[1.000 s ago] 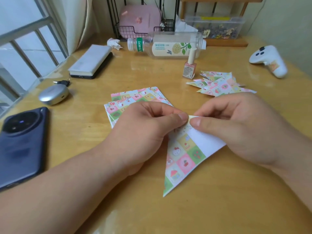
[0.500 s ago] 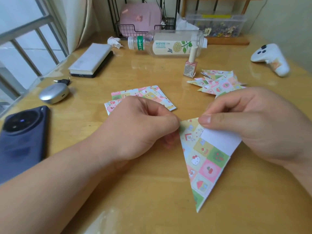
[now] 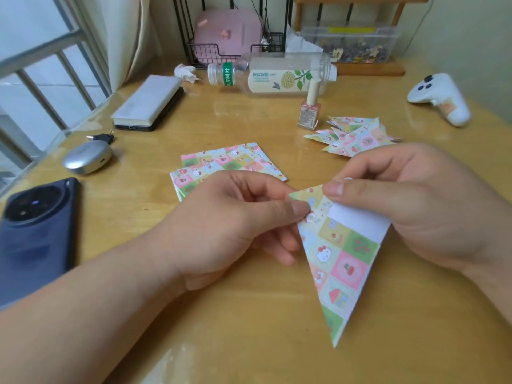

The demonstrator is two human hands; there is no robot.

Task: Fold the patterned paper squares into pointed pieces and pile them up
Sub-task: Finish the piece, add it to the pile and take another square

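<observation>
The fingers (image 3: 300,210) of the left hand (image 3: 232,228) and the fingers (image 3: 333,188) of the right hand (image 3: 432,209) are closed on the wide top edge of one folded paper piece (image 3: 339,261); the thumbs press from above, and the other fingertips are hidden behind the paper. The bench (image 3: 249,328) carries everything. Both forearms come in from the near side, with the wrists a little above the wood, so the piece seems lifted and not flat on the surface. It is a long narrow triangle, and its long axis runs from the fingers down toward the person, the tip leaning a little to the right. A white strip of the back side shows under the right thumb.

The stack of unfolded patterned squares (image 3: 230,164) lies just behind the left hand, partly covered by it. The pile of finished pointed pieces (image 3: 357,137) lies behind the right hand, beside a nail polish bottle (image 3: 310,112). I judge that the right hand is nearer to this pile, so it is the natural one to carry the piece there.
</observation>
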